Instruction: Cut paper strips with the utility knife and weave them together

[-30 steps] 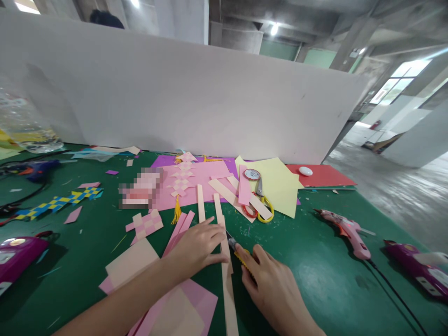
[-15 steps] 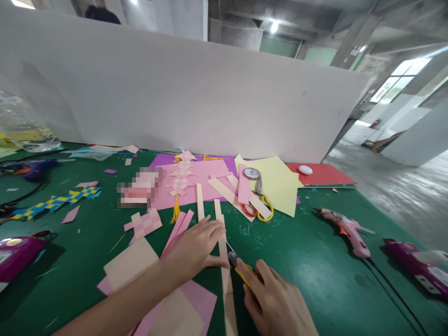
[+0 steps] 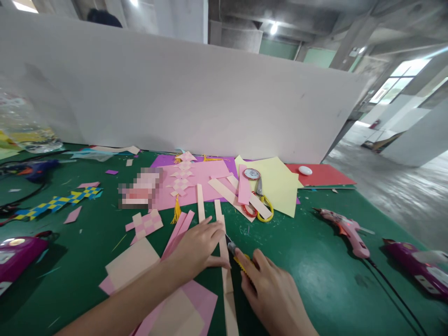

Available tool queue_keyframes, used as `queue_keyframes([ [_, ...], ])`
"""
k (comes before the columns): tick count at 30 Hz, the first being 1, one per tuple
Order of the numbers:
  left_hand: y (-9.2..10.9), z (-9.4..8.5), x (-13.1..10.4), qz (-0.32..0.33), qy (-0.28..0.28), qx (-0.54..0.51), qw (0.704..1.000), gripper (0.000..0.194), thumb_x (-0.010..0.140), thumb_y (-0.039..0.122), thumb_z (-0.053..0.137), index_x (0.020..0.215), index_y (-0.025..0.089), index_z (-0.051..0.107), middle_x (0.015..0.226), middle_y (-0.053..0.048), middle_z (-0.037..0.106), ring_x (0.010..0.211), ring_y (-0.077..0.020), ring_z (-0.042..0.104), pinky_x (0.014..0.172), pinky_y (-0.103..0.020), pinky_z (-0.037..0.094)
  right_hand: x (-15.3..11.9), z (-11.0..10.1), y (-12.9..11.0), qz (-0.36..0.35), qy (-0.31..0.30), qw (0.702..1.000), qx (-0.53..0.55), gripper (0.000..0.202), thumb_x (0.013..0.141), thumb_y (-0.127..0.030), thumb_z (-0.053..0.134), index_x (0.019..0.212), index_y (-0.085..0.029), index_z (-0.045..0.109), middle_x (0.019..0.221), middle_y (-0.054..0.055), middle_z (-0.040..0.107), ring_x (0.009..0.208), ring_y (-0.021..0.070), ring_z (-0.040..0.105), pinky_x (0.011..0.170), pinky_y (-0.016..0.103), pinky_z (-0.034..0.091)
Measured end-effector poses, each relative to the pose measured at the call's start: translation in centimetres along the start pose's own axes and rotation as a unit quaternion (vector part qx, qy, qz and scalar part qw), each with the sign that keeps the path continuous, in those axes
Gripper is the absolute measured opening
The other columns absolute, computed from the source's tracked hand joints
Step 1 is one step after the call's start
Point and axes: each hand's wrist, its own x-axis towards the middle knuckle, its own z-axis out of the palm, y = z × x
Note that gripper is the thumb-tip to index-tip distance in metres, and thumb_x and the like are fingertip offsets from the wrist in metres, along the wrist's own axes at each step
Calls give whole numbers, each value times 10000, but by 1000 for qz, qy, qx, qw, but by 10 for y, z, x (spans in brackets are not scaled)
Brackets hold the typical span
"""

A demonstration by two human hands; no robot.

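My left hand point(image 3: 203, 245) lies with fingers stretched out across a long cream paper strip point(image 3: 227, 282), pressing it against the green tabletop. My right hand point(image 3: 271, 287) is wrapped round a yellow utility knife point(image 3: 232, 248). Its blade points away from me, at the right edge of the strip near my left fingertips; whether it touches the paper I cannot tell. Pink strips point(image 3: 181, 228) lie left of my left hand, partly under the forearm. Cream and pink paper squares point(image 3: 131, 261) rest beside and below that arm.
Scissors point(image 3: 265, 208), a tape roll point(image 3: 251, 174) and loose strips lie on yellow paper point(image 3: 285, 186). A woven pink ornament point(image 3: 181, 175) with a tassel is behind my left hand. Glue guns point(image 3: 350, 233) with cords stand at both sides. A white partition point(image 3: 196, 93) borders the back.
My right hand and the knife have slid slightly forward along the strip's edge. My left hand stays almost where it was.
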Motion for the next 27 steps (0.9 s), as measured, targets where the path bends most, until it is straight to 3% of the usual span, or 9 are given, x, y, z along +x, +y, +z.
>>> queue_keyframes([
  [6, 0, 2, -1, 8, -1, 23, 1000, 663, 703, 621, 565, 1108, 97, 552, 1140, -143, 627, 1122, -286, 551, 1007, -436, 388, 9, -1, 2, 25, -25, 999, 14, 424, 825, -191, 509, 1238, -290, 521, 821, 21, 558, 658, 151, 594, 476, 239, 343],
  [14, -2, 3, 0, 25, 12, 24, 999, 686, 715, 627, 549, 1124, 76, 549, 1117, -149, 640, 1096, -268, 571, 1022, -430, 372, 9, 2, 2, 14, -6, 1000, 9, 429, 824, -189, 508, 1243, -284, 516, 809, 24, 556, 650, 143, 584, 473, 231, 330],
  [23, 10, -1, -1, 71, 26, 26, 997, 418, 879, 495, 431, 897, 119, 615, 927, -91, 683, 959, -218, 622, 1025, -439, 364, -13, 3, 8, -44, 13, 999, -13, 459, 809, -182, 470, 1264, -231, 497, 796, 30, 559, 614, 141, 600, 450, 225, 376],
  [27, 11, -1, 1, 48, 5, 3, 999, 454, 777, 544, 547, 957, 131, 607, 954, -79, 666, 972, -228, 612, 1025, -444, 373, -19, 5, 9, -63, 11, 998, -21, 465, 813, -189, 454, 1276, -214, 482, 817, 39, 562, 617, 145, 611, 442, 223, 397],
])
